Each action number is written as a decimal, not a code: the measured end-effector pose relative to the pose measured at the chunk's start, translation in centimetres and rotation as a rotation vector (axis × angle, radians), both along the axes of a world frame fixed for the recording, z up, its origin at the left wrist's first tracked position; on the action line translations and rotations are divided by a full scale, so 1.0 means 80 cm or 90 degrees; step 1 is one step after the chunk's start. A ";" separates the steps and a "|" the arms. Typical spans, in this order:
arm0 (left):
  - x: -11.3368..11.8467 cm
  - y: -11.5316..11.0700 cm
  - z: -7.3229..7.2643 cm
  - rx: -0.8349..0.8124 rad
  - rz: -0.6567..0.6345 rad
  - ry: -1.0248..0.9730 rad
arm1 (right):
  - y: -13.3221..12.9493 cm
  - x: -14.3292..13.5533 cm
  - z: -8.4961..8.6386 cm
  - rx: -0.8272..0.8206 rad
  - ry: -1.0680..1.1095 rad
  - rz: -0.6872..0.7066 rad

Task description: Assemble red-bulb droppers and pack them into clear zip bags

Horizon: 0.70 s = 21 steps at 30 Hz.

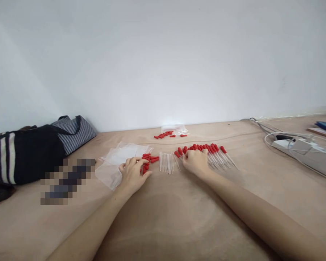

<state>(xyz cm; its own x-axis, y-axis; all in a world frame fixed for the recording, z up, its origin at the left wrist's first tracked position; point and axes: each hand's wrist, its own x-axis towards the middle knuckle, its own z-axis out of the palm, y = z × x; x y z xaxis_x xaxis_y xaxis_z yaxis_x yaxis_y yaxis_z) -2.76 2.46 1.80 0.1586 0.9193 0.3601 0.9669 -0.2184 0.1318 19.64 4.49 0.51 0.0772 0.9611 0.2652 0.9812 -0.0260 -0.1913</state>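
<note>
Clear bags [123,152] beside left hand [133,172]

My hands: two. Beside my left hand [133,173] lay at least five loose red bulbs [146,167], overlapping; left of them, at least two clear bags [122,154]. Between hands, at least eight bare tubes [166,163]. Around my right hand [196,161], at least ten bulb-topped droppers [212,148]. Beyond both, at least seven far bulbs [165,134].

Red bulbs [153,160] partly behind left hand [133,173]

Red caps [153,160] lie piled by the left fingers [140,164], clear tubes [166,163] between, red-topped droppers [212,148] around the right fingers [189,155].
</note>
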 end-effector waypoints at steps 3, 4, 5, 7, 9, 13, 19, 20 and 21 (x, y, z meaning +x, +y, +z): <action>-0.001 0.000 -0.003 -0.021 0.003 0.017 | 0.006 -0.008 0.001 -0.016 -0.013 -0.006; -0.002 0.000 -0.004 -0.022 0.005 0.021 | 0.007 -0.009 0.001 -0.017 -0.014 -0.007; -0.002 0.001 -0.005 -0.020 0.008 0.023 | 0.008 -0.009 0.000 -0.018 -0.014 -0.008; -0.004 0.002 -0.005 -0.014 0.012 0.025 | 0.009 -0.008 -0.001 -0.022 -0.016 -0.008; -0.005 0.003 -0.005 -0.016 0.015 0.023 | 0.009 -0.007 -0.003 -0.026 -0.017 -0.009; -0.005 0.001 -0.002 -0.033 0.023 0.035 | 0.005 -0.010 0.000 -0.007 -0.015 -0.006; -0.006 -0.002 -0.003 0.011 0.040 0.097 | 0.002 -0.029 0.007 -0.043 -0.033 0.056; -0.006 -0.002 -0.003 0.014 0.041 0.106 | 0.003 -0.031 0.007 -0.058 -0.037 0.056; -0.006 -0.002 -0.003 0.017 0.043 0.115 | 0.006 -0.034 0.007 -0.075 -0.041 0.056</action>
<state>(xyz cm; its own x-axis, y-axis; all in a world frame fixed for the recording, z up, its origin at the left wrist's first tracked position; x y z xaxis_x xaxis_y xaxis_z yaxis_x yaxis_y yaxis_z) -3.25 2.28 1.53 0.1615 0.9207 0.3553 0.9868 -0.1539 -0.0499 16.92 4.93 1.08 -0.0226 0.9882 0.1516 0.9909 0.0423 -0.1280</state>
